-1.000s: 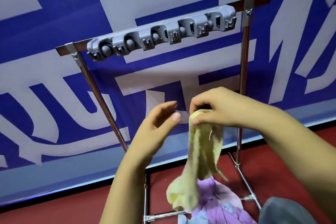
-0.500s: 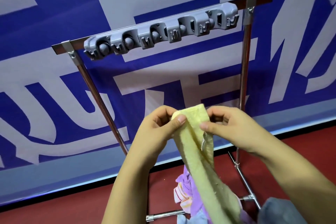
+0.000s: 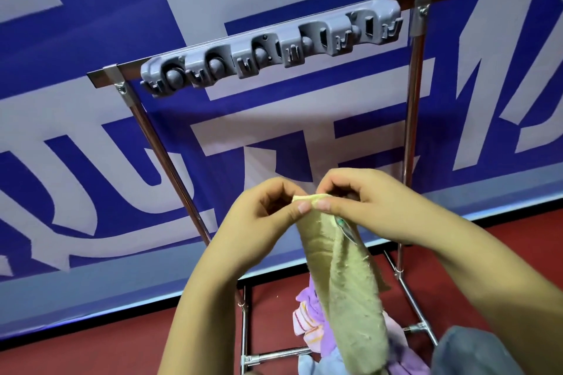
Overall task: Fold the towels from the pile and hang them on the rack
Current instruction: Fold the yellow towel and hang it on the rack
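Observation:
A pale yellow towel (image 3: 347, 289) hangs down in a long narrow strip from both my hands. My left hand (image 3: 268, 216) and my right hand (image 3: 362, 204) pinch its top edge side by side, thumbs nearly touching. Above and beyond stands the rack (image 3: 414, 106), a metal frame with a grey plastic hook bar (image 3: 274, 52) across its tilted top rail; nothing hangs on it. Below the hands, at the rack's foot, lies the pile of towels (image 3: 310, 320), purple, pink-striped and light blue, partly hidden by the yellow towel.
A blue and white banner wall (image 3: 91, 131) stands close behind the rack. The floor (image 3: 91, 347) is dark red. A grey-blue cloth shape (image 3: 469, 353) fills the lower right corner. The rack's lower crossbars (image 3: 274, 355) run under the pile.
My left hand came in and took the towel's top edge beside the right hand. The towel went from a bunched clump to a longer strip, and both hands now pinch closer together.

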Action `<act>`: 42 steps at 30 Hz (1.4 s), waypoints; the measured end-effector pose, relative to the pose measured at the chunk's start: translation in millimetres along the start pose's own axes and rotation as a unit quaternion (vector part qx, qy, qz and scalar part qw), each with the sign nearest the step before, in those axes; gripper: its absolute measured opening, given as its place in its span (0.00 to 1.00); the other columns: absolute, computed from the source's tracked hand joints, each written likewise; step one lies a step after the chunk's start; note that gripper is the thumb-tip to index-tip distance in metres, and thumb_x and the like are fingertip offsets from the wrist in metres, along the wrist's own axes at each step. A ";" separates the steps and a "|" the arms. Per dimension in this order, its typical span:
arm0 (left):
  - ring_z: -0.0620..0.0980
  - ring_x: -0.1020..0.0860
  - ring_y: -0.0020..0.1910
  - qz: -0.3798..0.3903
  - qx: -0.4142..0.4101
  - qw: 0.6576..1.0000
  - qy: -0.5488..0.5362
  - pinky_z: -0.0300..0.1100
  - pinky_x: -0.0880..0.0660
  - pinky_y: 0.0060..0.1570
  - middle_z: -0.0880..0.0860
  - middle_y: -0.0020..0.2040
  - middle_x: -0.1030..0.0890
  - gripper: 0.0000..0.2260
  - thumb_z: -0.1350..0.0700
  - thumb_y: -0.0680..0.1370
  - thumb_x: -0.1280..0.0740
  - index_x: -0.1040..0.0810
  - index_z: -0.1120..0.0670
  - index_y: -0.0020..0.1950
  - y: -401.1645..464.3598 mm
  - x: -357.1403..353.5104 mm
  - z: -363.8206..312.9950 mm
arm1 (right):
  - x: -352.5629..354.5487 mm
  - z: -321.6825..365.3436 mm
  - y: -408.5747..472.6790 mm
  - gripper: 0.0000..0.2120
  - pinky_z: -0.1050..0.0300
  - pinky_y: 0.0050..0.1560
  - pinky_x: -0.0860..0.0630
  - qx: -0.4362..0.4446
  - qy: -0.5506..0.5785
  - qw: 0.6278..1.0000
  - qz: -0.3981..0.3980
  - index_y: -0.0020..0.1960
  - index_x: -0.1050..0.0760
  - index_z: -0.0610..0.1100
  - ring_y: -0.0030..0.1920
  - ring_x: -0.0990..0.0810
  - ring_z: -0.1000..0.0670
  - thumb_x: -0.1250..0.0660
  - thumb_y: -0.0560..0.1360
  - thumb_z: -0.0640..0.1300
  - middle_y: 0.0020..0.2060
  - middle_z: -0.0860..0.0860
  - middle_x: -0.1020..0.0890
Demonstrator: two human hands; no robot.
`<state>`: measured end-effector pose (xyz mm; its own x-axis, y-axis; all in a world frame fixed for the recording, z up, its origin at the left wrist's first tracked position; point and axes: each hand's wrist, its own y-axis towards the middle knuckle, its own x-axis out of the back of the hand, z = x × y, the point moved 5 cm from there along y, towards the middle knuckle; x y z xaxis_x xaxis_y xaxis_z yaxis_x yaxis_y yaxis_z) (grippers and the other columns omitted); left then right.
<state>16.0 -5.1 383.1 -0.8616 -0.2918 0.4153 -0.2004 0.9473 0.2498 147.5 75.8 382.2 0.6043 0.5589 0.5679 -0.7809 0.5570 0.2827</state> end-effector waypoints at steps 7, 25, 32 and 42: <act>0.51 0.25 0.41 -0.112 -0.018 0.993 -0.031 0.57 0.24 0.50 0.50 0.38 0.24 0.05 0.54 0.77 0.35 0.25 0.52 0.43 1.7 18.5 0.6 | -10.8 -17.2 1.6 0.01 0.54 0.44 0.25 0.008 0.021 0.996 0.083 0.46 0.24 0.50 0.38 0.23 0.48 0.33 0.75 0.45 0.38 0.45 0.20; 0.46 0.27 0.36 -0.378 -0.010 0.919 -0.115 0.42 0.28 0.37 0.50 0.39 0.24 0.06 0.54 0.79 0.36 0.23 0.51 0.43 -20.6 122.9 21.2 | 55.8 -89.4 -9.4 0.08 0.72 0.39 0.33 -0.088 -0.141 0.981 -0.097 0.44 0.24 0.49 0.39 0.25 0.60 0.35 0.74 0.36 0.37 0.58 0.21; 0.43 0.24 0.36 -0.390 -0.019 0.907 -0.157 0.34 0.24 0.34 0.47 0.38 0.22 0.06 0.56 0.80 0.36 0.22 0.52 0.44 -31.0 131.1 27.1 | 72.3 -93.2 -8.8 0.04 0.58 0.38 0.31 -0.079 0.012 0.965 -0.250 0.41 0.24 0.46 0.34 0.27 0.55 0.33 0.74 0.41 0.33 0.52 0.21; 0.41 0.30 0.23 -0.368 0.061 0.869 -0.326 0.31 0.28 0.28 0.46 0.24 0.28 0.14 0.58 0.79 0.37 0.20 0.54 0.34 -29.5 128.1 61.0 | 64.7 -98.5 -11.0 0.24 0.54 0.35 0.19 -0.144 0.534 0.803 -0.221 0.41 0.19 0.39 0.40 0.15 0.48 0.19 0.49 0.50 0.37 0.44 0.15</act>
<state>-116.9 -62.3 375.6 -0.5528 -0.7250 -0.4108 -0.8223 0.5545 0.1279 210.9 166.3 339.7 0.7232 0.3895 -0.5703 -0.4764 0.8792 -0.0037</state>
